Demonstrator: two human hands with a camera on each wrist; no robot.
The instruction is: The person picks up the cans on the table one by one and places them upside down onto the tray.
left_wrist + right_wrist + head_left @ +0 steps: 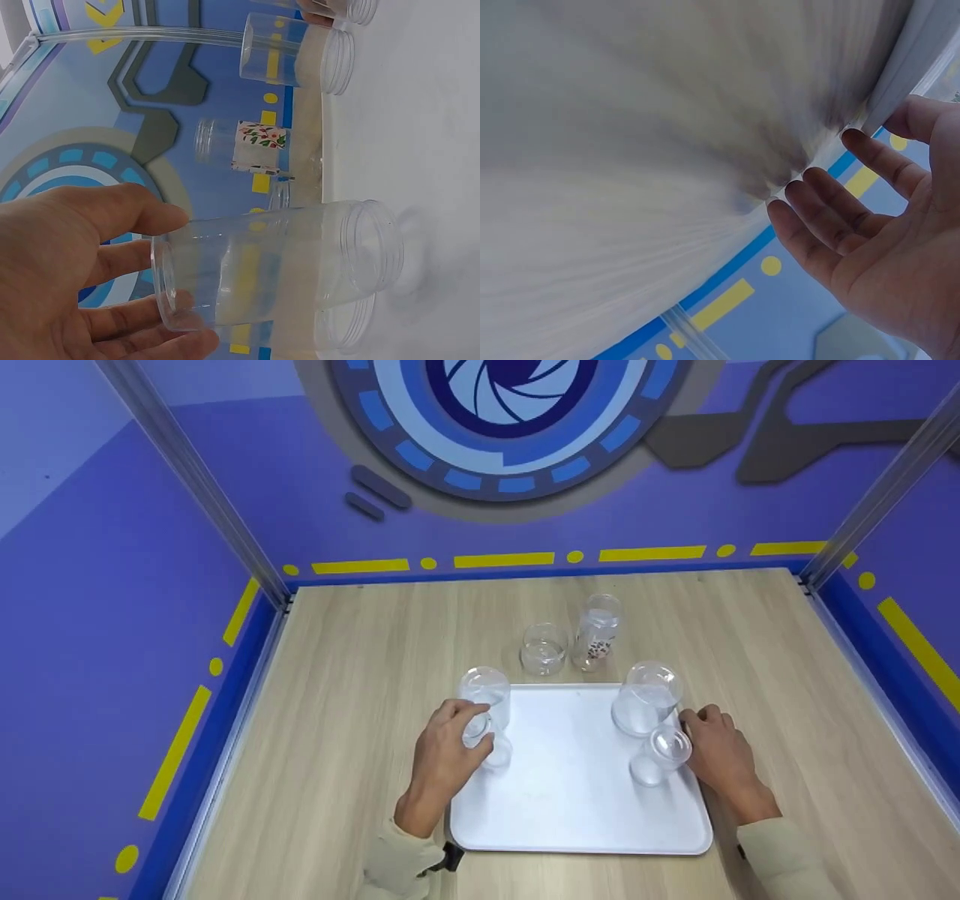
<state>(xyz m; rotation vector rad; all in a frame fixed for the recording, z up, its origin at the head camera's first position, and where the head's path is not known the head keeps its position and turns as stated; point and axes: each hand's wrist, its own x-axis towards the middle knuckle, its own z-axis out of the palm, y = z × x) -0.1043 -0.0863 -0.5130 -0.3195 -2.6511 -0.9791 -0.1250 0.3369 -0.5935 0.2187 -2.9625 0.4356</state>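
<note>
My left hand [444, 754] holds a clear threaded jar [300, 255] by its base end, thumb on one side and fingers on the other. The jar's mouth points down at the left part of the white tray [562, 810]. Behind it a wider clear jar [487, 684] stands at the tray's back left corner. My right hand [720, 754] is at the tray's right edge, fingers loosely bent, thumb against the tray's side and fingertips at the table. Beside it on the tray are a small clear jar [649, 769] and a larger clear jar [646, 701].
Behind the tray, a short clear jar [544, 651] and a tall clear jar with a flowered label [598, 634] stand on the wooden table [360, 660]. Blue and purple panels [97, 622] enclose the table at the back and both sides.
</note>
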